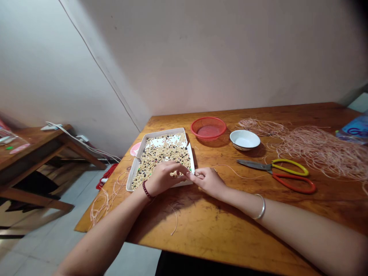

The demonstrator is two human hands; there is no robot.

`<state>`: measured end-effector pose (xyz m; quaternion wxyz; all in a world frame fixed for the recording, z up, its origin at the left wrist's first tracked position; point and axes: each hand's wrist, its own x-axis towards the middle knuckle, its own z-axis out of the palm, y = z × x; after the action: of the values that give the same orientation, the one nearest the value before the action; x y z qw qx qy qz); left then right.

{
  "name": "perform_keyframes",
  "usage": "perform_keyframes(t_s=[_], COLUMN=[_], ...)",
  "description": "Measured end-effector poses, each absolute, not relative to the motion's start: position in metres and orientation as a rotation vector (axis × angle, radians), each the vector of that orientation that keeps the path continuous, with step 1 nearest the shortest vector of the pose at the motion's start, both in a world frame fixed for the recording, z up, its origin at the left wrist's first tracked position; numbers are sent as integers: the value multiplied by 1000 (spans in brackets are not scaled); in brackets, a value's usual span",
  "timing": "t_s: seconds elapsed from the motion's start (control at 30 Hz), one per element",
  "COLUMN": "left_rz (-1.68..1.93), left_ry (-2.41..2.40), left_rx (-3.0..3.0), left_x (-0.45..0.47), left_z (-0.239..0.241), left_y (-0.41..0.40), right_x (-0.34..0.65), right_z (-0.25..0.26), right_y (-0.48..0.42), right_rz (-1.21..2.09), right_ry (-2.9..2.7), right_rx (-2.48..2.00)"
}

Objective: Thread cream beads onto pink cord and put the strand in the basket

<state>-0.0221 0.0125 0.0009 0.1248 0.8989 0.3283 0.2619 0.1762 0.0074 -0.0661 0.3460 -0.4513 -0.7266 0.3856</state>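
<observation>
A white tray (135, 168) full of small tan and dark beads lies on the wooden table (218, 226). My left hand (162, 177) rests over the tray's near right corner, fingers pinched together on what looks like a bead. My right hand (209, 181) sits just right of the tray, fingers pinched on the end of a thin pinkish cord (230, 169) that trails off to the right. The two hands' fingertips meet at the tray's edge.
A red mesh basket (208, 128) and a white bowl (245, 139) stand behind the hands. Scissors with yellow and red handles (283, 174) lie to the right. A large tangle of pinkish cords (319, 147) covers the right side. Loose cords (105, 199) hang off the left edge.
</observation>
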Motion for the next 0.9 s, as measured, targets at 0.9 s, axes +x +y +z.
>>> perform_keyframes(t_s=[0.9], left_rz=[701], left_ry=[1148], left_rx=[2180], left_x=[-19], left_z=[7], left_y=[12], right_x=[176], right_z=[-61], right_y=[10], right_rz=[1035], right_ry=[-1674], right_rx=[-1168])
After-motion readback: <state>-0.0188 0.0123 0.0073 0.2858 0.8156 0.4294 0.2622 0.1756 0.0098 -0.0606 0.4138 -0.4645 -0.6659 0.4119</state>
